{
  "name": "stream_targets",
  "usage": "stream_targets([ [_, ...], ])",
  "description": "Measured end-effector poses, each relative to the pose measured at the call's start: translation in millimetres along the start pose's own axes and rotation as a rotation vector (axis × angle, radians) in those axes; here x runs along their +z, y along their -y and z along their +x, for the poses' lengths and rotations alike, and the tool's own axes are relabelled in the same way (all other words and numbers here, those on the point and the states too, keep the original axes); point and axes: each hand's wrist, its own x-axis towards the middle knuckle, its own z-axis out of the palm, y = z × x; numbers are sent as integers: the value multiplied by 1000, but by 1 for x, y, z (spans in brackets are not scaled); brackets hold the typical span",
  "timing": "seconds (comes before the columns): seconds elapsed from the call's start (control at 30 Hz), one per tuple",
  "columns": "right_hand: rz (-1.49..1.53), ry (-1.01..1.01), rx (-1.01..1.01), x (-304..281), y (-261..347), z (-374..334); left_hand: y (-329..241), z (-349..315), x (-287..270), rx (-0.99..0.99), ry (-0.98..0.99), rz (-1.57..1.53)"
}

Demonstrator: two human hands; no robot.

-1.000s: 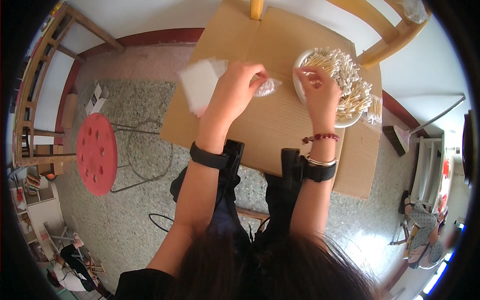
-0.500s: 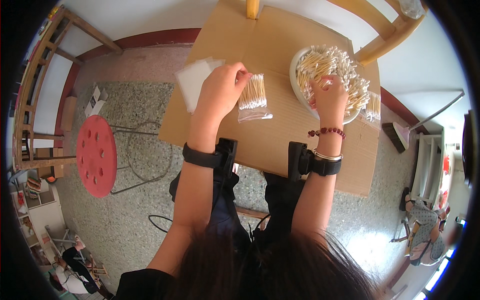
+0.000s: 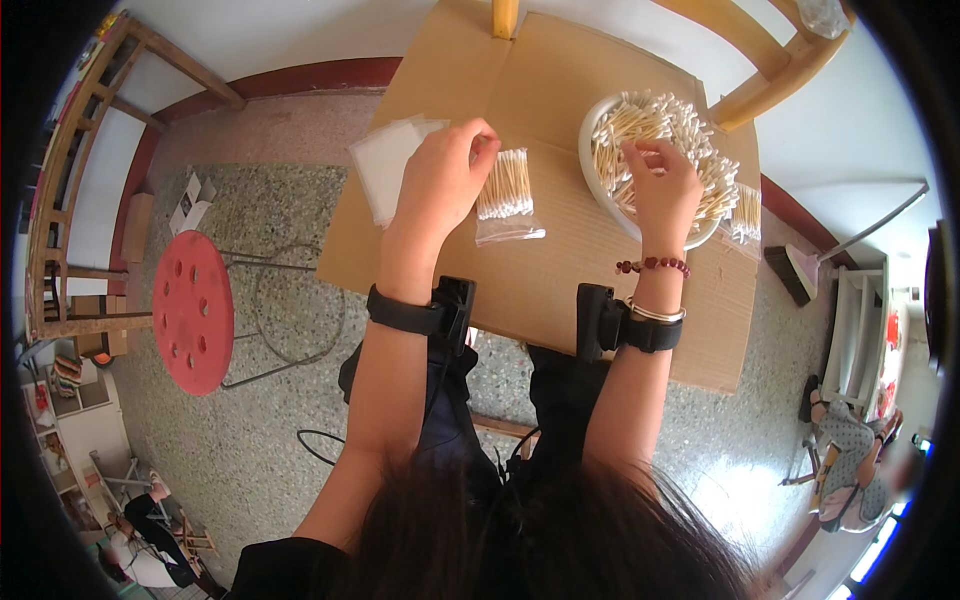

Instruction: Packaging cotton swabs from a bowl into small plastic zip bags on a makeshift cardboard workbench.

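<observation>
A white bowl [image 3: 588, 150] heaped with cotton swabs [image 3: 712, 165] stands on the right part of the cardboard. Over its near side my right hand [image 3: 668, 195] hovers, thumb and fingers drawn together; whatever lies between them is too small to make out. Left of the bowl lies a clear plastic bag [image 3: 510, 229] with a row of cotton swabs [image 3: 508, 183] in it. My left hand [image 3: 445, 175] is beside that bag's left edge, its thumb and fingertips closed; I cannot make out anything in them. Flat clear bags [image 3: 385, 170] lie partly behind the left hand.
Brown cardboard [image 3: 560, 265] covers the work surface. Another filled swab bag [image 3: 745, 212] lies right of the bowl. A wooden chair back [image 3: 745, 50] rises at the far side. To the left is a red stool [image 3: 193, 312]; a broom [image 3: 792, 272] leans at right. Two people sit farther off.
My right hand has lifted slightly from the swabs, its fingers curling differently. The left fingertips have moved up a little beside the bag. The bowl and bags have stayed put.
</observation>
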Motion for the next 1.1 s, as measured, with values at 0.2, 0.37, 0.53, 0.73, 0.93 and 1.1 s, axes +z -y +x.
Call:
stream_targets([
  [0.2,400,23,-171,8,21,-9,-17,4,-1,43,-177,-232],
  [0.37,735,132,-314,15,45,-25,-32,4,-3,145,-196,-338],
  [0.53,839,168,-346,19,48,-27,-38,1,-6,332,-196,-400],
  [0.73,855,161,-338,20,43,-24,-39,0,-2,402,-192,-408],
  [0.93,973,234,-324,14,46,-25,-35,2,1,366,-140,-823],
  [1.1,1114,313,-330,15,42,-23,-40,1,-5,342,-84,-1009],
])
